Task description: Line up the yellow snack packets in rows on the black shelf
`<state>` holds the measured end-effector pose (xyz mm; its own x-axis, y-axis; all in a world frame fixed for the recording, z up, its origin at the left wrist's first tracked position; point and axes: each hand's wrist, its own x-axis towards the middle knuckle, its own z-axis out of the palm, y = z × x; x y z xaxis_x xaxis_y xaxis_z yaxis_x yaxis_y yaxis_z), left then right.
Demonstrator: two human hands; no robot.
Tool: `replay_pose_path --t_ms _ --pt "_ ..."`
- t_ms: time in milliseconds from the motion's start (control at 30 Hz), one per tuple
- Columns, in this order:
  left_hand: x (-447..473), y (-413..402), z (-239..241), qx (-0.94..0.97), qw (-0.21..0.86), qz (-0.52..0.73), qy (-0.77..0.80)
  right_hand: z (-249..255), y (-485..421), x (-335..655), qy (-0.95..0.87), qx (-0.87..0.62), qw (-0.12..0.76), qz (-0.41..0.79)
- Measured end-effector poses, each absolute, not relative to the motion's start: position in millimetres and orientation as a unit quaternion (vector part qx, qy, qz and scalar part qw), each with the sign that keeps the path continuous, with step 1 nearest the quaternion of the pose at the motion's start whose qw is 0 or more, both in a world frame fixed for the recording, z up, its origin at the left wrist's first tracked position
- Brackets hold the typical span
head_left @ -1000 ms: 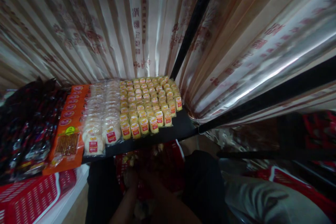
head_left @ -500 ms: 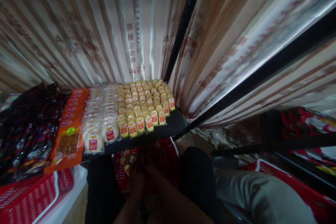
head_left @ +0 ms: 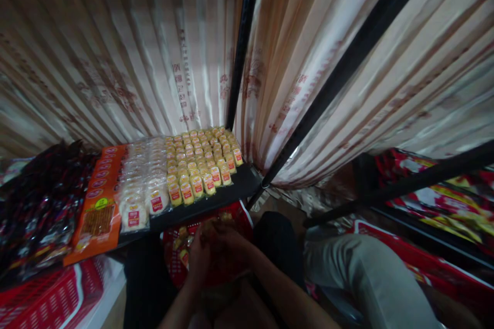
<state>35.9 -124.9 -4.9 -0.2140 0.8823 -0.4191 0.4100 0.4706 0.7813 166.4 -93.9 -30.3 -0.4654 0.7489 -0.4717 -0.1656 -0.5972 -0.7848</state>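
Where two hands share one red basket, two rows of white packets beyond, fingers — pinching or spread, can't tell.

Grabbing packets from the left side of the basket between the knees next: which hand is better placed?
Left, probably. The left hand is beside those packets in the basket; the right hand is farther over, beyond the left. It's too dark to tell what either holds.

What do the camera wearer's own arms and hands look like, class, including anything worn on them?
The left hand and right hand are ungloved, and no sleeve covers the visible forearms. No watch or bracelet can be made out, though dim light hides finer details.
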Motion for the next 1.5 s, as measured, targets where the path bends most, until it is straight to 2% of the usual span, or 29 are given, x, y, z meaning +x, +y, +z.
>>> replay_pose_path --t_ms 167,333,500,700,800,1100,1233,1333,1500 --pt "37 -120 -5 0.489 0.387 0.287 0.727 6 -79 189 -0.464 -0.407 0.228 0.753" --pt "42 -119 -1 0.461 0.446 0.381 0.666 24 -58 201 -0.566 -0.436 0.177 0.677" --pt "44 -115 14 0.387 0.512 0.395 0.657 28 -52 201 -0.484 -0.446 0.263 0.706" --pt "48 -108 19 0.336 0.493 0.43 0.677 34 -62 197 -0.417 -0.431 0.372 0.708" --pt "55 -105 17 0.292 0.517 0.467 0.655 35 -66 193 -0.397 -0.447 0.414 0.686" --pt "70 -96 28 0.207 0.58 0.513 0.597 39 -64 192 -0.37 -0.482 0.452 0.653" --pt "67 -88 29 0.287 0.519 0.504 0.628 41 -59 196 -0.424 -0.471 0.432 0.642" --pt "61 -80 33 0.399 0.442 0.478 0.646 43 -57 202 -0.538 -0.489 0.401 0.557" --pt "56 -69 48 0.467 0.414 0.412 0.664 55 -59 211 -0.725 -0.534 0.357 0.248"
